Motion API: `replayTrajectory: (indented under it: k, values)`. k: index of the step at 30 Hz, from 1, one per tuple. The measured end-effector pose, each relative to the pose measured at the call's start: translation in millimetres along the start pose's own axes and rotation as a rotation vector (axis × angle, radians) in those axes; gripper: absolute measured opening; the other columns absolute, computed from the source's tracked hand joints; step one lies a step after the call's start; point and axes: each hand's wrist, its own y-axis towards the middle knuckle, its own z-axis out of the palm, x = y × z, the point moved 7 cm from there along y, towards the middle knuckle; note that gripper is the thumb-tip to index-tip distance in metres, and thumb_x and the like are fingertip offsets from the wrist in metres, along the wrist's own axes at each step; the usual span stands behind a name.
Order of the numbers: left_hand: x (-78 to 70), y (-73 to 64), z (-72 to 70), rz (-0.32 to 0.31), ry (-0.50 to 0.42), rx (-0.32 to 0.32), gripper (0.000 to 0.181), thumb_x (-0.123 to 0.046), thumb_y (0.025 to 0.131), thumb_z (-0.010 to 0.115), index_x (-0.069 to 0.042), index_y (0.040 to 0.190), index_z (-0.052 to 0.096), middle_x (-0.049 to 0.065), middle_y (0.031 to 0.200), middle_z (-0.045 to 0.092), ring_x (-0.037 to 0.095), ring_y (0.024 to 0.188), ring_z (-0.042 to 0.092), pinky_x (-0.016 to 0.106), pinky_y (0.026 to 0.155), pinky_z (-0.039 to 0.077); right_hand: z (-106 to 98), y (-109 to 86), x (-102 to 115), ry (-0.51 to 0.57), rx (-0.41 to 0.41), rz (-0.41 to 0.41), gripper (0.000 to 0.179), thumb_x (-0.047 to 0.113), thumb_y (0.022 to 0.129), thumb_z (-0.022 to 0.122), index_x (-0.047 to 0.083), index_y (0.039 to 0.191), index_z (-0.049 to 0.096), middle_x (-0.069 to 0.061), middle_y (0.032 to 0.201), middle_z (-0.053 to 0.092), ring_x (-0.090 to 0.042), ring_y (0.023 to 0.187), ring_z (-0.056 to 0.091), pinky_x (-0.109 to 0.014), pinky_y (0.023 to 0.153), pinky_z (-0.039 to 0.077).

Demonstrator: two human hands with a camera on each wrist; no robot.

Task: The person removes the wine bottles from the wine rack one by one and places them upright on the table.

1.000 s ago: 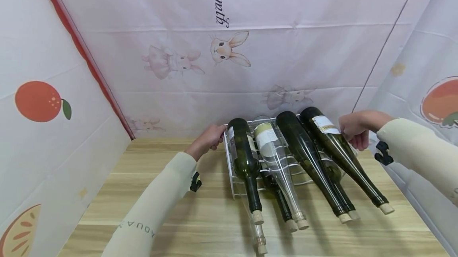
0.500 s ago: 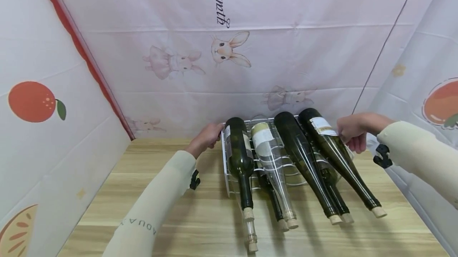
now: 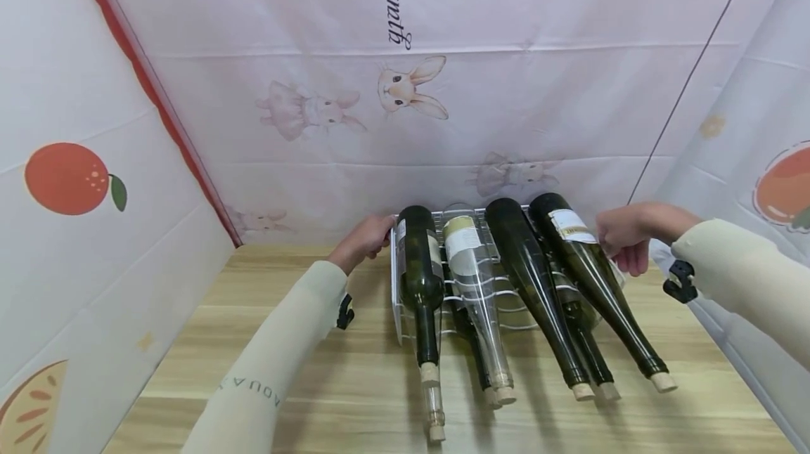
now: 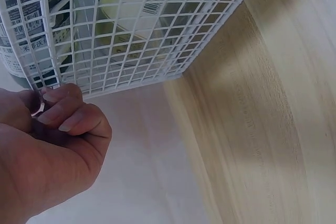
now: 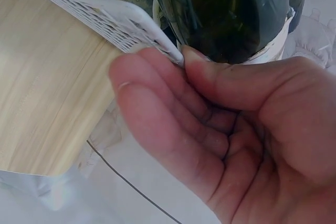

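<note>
A white wire wine rack (image 3: pixel 397 306) stands at the back of the table, bearing several corked wine bottles on two levels, necks toward me. On top lie a dark green bottle (image 3: pixel 420 292), a clear bottle (image 3: pixel 468 264) with a white label, a dark bottle (image 3: pixel 531 271) and a green bottle (image 3: pixel 591 278) with a white label. My left hand (image 3: pixel 367 240) grips the rack's back left corner; its fingers curl round the wire in the left wrist view. On the other side my right hand (image 5: pixel 210 114) pinches the rack's white edge (image 5: pixel 163 38) between thumb and fingers, beside the green bottle.
Under the top row, more necks stick out, among them a clear one (image 3: pixel 433 401) and a dark one (image 3: pixel 588 345). Wood-grain table (image 3: pixel 304 370) surrounds the rack. A printed cloth wall (image 3: pixel 329 187) rises close behind, with more cloth at both sides.
The rack has turned a little, its front edge and the bottle necks swinging left. Both hands have kept their hold, the left one shifting slightly left.
</note>
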Motion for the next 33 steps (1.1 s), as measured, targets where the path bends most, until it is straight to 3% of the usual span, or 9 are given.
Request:
replayTrajectory:
  k: [10, 18, 33]
  values:
    - [-0.4, 7.9, -0.9, -0.035, 0.027, 0.0, 0.049, -0.033, 0.108, 0.038, -0.007, 0.066, 0.041, -0.001, 0.056, 0.037, 0.01, 0.043, 0.024, 0.024, 0.043, 0.022, -0.6, -0.5, 1.2, 0.001, -0.003, -0.014, 0.029, 0.001, 0.097, 0.05, -0.001, 0.077, 0.071, -0.006, 0.065, 0.073, -0.013, 0.054, 0.071, -0.034, 0.056, 0.063]
    - [-4.9, 10.2, -9.3, -0.006, 0.134, -0.012, 0.053, -0.033, 0.109, 0.033, -0.007, 0.064, 0.043, -0.001, 0.054, 0.038, 0.012, 0.045, 0.028, 0.026, 0.044, 0.024, 1.1, 3.2, 5.7, 0.009, 0.004, -0.032, 0.027, 0.0, 0.095, 0.048, -0.003, 0.079, 0.069, -0.006, 0.066, 0.073, -0.014, 0.055, 0.072, -0.035, 0.056, 0.063]
    - [-3.6, 23.5, -19.5, 0.024, 0.152, 0.015, 0.051, -0.032, 0.109, 0.033, -0.009, 0.066, 0.046, 0.002, 0.057, 0.042, 0.014, 0.047, 0.034, 0.027, 0.045, 0.029, 3.7, 4.3, 15.0, 0.02, -0.012, -0.013, 0.027, 0.004, 0.098, 0.051, -0.003, 0.08, 0.071, -0.007, 0.067, 0.074, -0.014, 0.055, 0.071, -0.034, 0.057, 0.063]
